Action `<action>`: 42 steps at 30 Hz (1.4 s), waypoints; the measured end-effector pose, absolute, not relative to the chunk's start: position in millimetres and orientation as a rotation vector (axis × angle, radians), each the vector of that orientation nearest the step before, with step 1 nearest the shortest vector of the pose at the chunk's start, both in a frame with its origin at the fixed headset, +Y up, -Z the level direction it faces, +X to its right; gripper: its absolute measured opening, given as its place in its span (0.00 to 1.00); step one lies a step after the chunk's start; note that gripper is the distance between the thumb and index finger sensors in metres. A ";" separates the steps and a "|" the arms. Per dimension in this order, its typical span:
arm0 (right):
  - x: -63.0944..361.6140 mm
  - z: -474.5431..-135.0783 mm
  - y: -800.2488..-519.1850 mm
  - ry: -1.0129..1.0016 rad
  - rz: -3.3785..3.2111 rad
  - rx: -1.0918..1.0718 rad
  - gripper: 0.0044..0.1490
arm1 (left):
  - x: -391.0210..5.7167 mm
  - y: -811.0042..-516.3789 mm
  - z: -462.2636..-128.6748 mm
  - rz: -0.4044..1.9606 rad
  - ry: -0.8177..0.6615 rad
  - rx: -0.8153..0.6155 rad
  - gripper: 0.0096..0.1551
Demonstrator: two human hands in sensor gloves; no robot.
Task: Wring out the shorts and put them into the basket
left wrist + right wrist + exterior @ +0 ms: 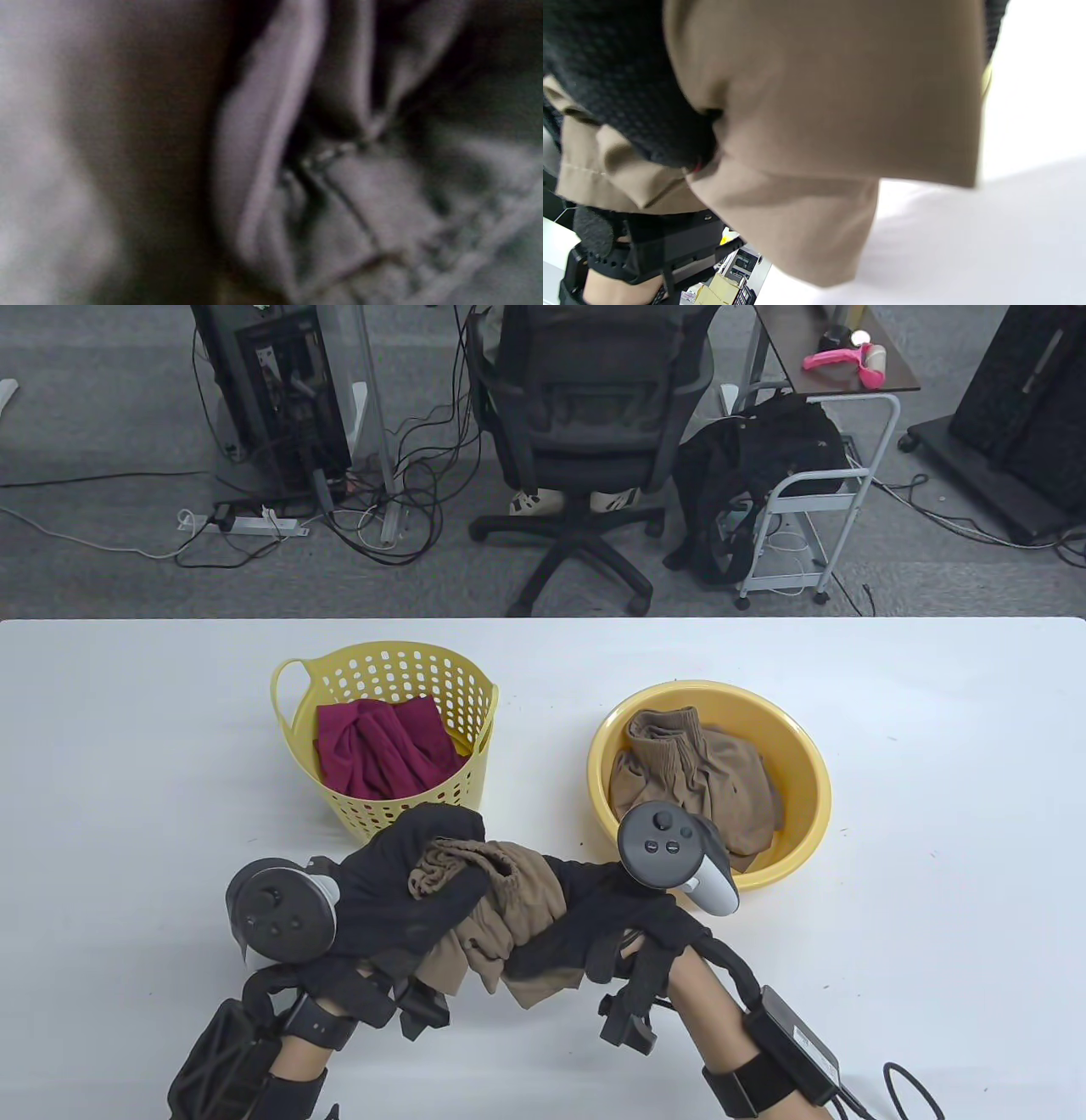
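Two gloved hands hold tan shorts (501, 912) bunched above the white counter (933, 780): the left hand (399, 891) and right hand (611, 929) each have their grip clamped around one end. Just beyond stands a yellow basket (475, 780) holding a maroon garment (382, 746), beside a yellow basin (806, 806).

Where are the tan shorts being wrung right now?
In the table view the tan shorts are gripped between the left hand and right hand, near the table's front edge, in front of the yellow basket and basin.
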State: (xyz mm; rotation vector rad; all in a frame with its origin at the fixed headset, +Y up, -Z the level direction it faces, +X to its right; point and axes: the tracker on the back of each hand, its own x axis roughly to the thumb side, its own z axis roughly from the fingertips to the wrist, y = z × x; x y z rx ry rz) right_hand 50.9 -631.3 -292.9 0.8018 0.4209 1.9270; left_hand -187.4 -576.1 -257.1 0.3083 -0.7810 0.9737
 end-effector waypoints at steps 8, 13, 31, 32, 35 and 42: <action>67.5 -292.4 -625.5 0.306 2.054 0.776 0.59 | -196.5 -571.7 -258.2 0.905 -0.735 0.327 0.33; 77.8 -291.6 -625.0 0.188 2.246 0.781 0.60 | -198.8 -570.1 -260.5 0.891 -0.719 0.320 0.33; 101.0 -283.0 -666.0 -0.041 2.614 0.608 0.67 | -214.7 -558.6 -274.6 0.772 -0.636 0.362 0.35; 101.2 -282.2 -667.9 -0.044 2.624 0.601 0.67 | -215.1 -558.2 -275.8 0.767 -0.631 0.361 0.36; 102.1 -280.1 -675.7 -0.068 2.670 0.590 0.67 | -216.2 -556.8 -280.9 0.759 -0.613 0.358 0.36; 102.5 -273.8 -679.6 -0.115 2.706 0.589 0.67 | -220.0 -547.3 -291.3 0.741 -0.583 0.377 0.36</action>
